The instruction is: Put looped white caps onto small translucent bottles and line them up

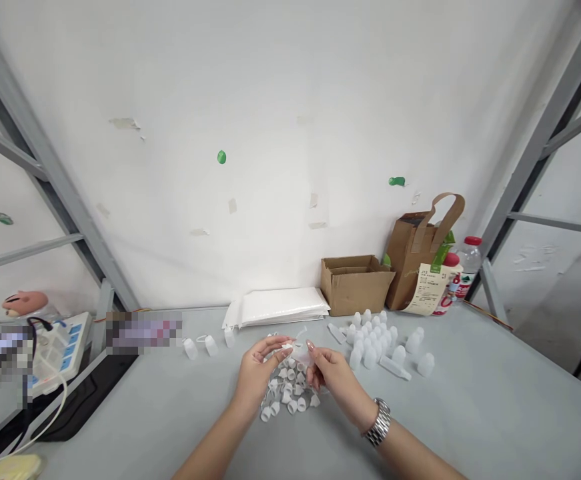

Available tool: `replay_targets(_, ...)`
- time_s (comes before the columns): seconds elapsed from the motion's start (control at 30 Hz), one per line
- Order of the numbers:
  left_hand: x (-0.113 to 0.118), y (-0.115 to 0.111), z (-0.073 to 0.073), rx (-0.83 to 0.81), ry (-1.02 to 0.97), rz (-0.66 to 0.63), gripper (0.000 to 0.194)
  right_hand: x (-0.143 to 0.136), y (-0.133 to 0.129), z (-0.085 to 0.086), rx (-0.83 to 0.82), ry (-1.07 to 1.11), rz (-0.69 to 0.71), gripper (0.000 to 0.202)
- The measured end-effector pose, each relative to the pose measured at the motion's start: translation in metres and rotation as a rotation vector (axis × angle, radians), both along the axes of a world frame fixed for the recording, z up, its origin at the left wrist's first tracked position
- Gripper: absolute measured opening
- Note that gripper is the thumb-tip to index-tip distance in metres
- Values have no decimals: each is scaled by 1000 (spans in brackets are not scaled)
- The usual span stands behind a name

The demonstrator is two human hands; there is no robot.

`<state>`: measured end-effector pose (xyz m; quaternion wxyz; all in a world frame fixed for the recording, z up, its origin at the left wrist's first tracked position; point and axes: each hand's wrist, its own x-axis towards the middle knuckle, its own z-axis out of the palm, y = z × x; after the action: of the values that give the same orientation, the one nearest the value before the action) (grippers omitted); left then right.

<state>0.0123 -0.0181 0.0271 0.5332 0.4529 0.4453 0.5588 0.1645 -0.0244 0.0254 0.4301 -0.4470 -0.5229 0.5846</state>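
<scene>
Fingers (272,341) bent, left hand (254,367) facing right hand (336,371) above white caps (301,404).

on the pale slip (426,291) at the front of the brown paper bag (404,252), the top line seems to read "j12" — the smaller printed lines beneath it are too fine to make out. the white bottle (454,283) beside the bag bears a red, ring-shaped mark like an "o", and the clear bottle (470,261) next to it carries a label — its lettering cannot be read.
</scene>
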Motion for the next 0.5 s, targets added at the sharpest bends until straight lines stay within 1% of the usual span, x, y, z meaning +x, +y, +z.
replay_targets(0.1,0,0,0,-18,0,31,31,-1,-1,0,57,7,-52,42)
replay_targets(0.17,-1,1,0,-34,-12,32,32,-2,-2,0,84,7,-62,43)
replay_targets(0.27,-3,1,1,-47,-25,-7,32,-2,-3,0,44,-10,0,43)
replay_targets(0.37,-4,0,4,-51,-34,-41,30,-2,-3,0,-48,-21,104,54)
replay_targets(0.43,-5,0,6,-59,-50,-49,28,-2,-3,0,-42,-34,107,56)
replay_targets(0.5,-5,0,6,-69,-76,-58,27,-3,-3,0,9,-35,56,52)
